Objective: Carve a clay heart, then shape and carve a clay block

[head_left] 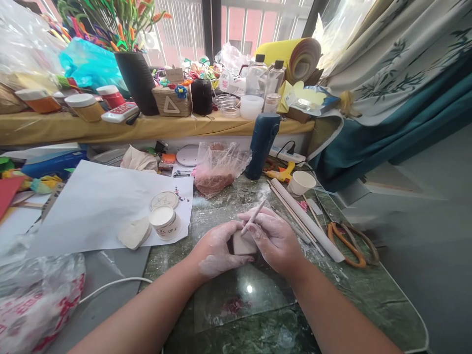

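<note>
Both hands are dusted with white powder and meet over a clear sheet (221, 314) on the green marbled table. My left hand (218, 248) is wrapped round a small pale clay piece (244, 245), thumb along its near edge. In my right hand (276, 241) a thin stick-like tool (254, 216) is pinched like a pen, its lower end at the top of the clay. The fingers cover parts of the clay's sides, so its full shape is hidden.
White paper (99, 196) at left bears a lidless-looking tub (165, 222) and a flat clay slab (134, 231). Behind stand a bag of brown clay (216, 179) and a dark blue bottle (261, 147). A white roller (309, 221), a paper cup (301, 183) and orange-handled scissors (346, 243) lie right.
</note>
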`<state>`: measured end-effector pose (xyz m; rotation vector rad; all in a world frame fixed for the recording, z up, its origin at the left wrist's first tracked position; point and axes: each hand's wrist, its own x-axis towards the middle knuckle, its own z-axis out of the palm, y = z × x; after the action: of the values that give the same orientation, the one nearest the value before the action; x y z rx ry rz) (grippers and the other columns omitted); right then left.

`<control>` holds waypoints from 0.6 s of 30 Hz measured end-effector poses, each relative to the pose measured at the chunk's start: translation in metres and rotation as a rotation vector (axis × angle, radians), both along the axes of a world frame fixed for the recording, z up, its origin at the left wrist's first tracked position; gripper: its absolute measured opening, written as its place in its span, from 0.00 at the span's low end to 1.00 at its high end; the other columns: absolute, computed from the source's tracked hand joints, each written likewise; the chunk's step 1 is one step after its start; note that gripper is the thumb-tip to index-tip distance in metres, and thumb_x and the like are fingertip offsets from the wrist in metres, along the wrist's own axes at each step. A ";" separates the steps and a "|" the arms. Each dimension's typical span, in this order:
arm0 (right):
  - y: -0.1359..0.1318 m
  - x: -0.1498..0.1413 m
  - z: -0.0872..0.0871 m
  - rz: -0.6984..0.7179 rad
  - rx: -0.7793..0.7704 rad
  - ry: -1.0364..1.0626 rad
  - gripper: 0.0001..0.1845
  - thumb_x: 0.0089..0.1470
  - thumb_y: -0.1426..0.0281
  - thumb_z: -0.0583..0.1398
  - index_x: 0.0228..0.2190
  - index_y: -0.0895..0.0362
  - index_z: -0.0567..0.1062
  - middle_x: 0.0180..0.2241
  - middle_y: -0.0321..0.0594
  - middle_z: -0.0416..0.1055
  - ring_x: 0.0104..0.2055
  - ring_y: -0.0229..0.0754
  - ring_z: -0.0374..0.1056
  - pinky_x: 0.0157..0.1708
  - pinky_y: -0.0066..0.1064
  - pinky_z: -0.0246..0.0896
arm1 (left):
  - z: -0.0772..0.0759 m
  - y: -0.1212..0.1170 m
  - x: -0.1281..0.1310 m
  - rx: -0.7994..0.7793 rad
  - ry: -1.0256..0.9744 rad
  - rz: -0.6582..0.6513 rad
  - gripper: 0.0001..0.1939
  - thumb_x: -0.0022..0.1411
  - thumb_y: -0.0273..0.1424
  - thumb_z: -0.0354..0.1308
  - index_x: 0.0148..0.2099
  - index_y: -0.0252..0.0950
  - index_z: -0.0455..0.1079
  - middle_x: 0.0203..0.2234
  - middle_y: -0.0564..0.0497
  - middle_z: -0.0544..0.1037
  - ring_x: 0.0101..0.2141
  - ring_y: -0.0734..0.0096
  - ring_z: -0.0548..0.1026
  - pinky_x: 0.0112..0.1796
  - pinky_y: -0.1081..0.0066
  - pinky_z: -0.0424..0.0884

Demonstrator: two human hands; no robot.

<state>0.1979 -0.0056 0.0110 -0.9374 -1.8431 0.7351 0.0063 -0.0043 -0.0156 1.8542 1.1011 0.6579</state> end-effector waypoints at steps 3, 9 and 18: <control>-0.001 0.000 0.003 -0.015 0.014 0.014 0.14 0.68 0.66 0.57 0.50 0.48 0.80 0.44 0.43 0.79 0.49 0.50 0.74 0.51 0.44 0.70 | 0.001 0.000 0.000 -0.008 0.001 -0.007 0.29 0.53 0.38 0.73 0.55 0.42 0.72 0.47 0.50 0.81 0.45 0.56 0.79 0.47 0.59 0.74; -0.001 0.001 0.002 -0.039 0.052 -0.024 0.19 0.68 0.68 0.56 0.57 0.47 0.76 0.44 0.42 0.78 0.48 0.49 0.74 0.52 0.44 0.70 | -0.001 0.000 0.000 0.004 0.009 0.009 0.30 0.50 0.40 0.75 0.55 0.41 0.73 0.46 0.50 0.81 0.43 0.56 0.79 0.47 0.59 0.74; -0.004 -0.001 0.000 -0.024 0.017 0.000 0.19 0.68 0.69 0.55 0.57 0.46 0.73 0.43 0.41 0.79 0.49 0.48 0.74 0.53 0.44 0.70 | 0.000 0.000 0.001 0.013 -0.032 -0.028 0.37 0.53 0.37 0.73 0.63 0.45 0.68 0.51 0.49 0.80 0.48 0.53 0.79 0.51 0.58 0.74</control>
<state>0.1972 -0.0101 0.0114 -0.9473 -1.8327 0.7040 0.0068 -0.0041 -0.0152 1.8600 1.0505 0.6778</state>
